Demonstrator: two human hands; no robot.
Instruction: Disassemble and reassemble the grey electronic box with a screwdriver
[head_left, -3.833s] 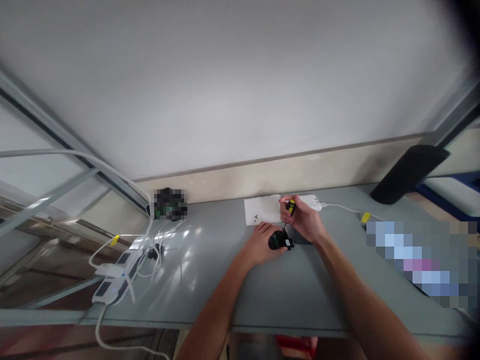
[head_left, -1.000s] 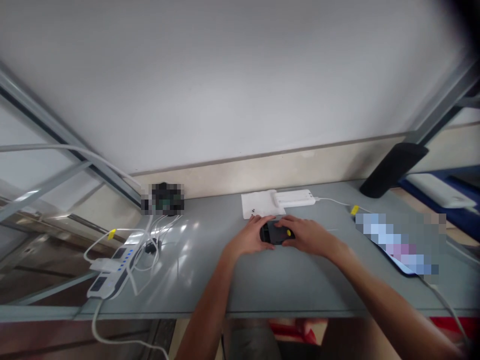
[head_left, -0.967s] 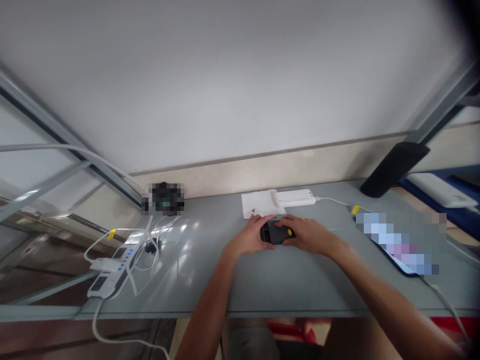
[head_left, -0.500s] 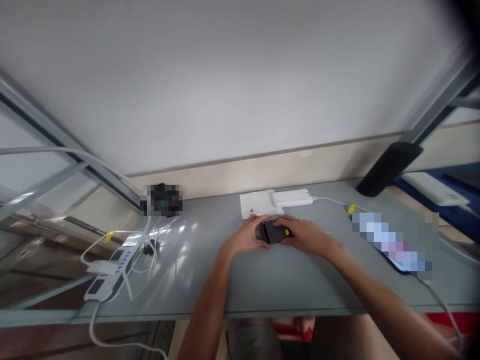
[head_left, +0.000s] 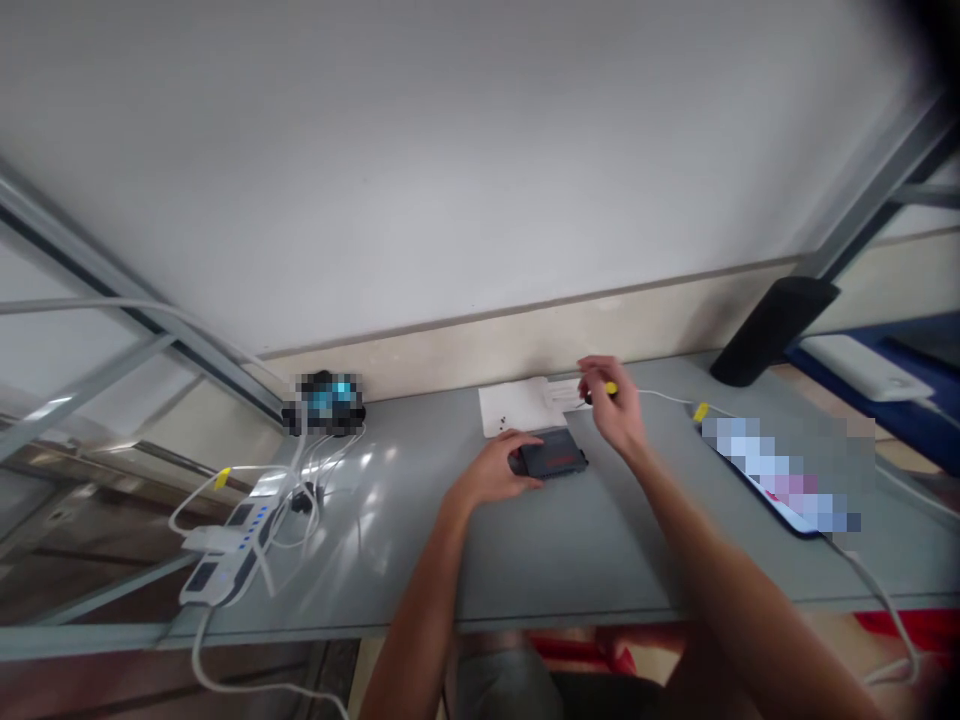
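A dark flat rectangular device (head_left: 556,455) lies on the grey table (head_left: 547,570), with my left hand (head_left: 504,467) closed round its left end. Up and to the right of it, my right hand (head_left: 611,405) is off the device and grips a small black tool with a yellow end (head_left: 609,391); a thin shaft seems to point left from it. Behind the device lies a white paper (head_left: 514,405) with several tiny dark pieces on it. A white bar-shaped object (head_left: 564,395) rests on the paper's right edge, partly hidden behind my right hand.
A power strip (head_left: 225,555) with tangled white cables is at the left, below a blurred black object (head_left: 326,405). On the right lie a phone (head_left: 765,480), its picture pixelated, and a leaning black cylinder (head_left: 772,330). Metal frame posts flank the table.
My right hand has left the device and moved up and right with the yellow-ended tool. The device's dark top now shows. My left hand keeps its hold.
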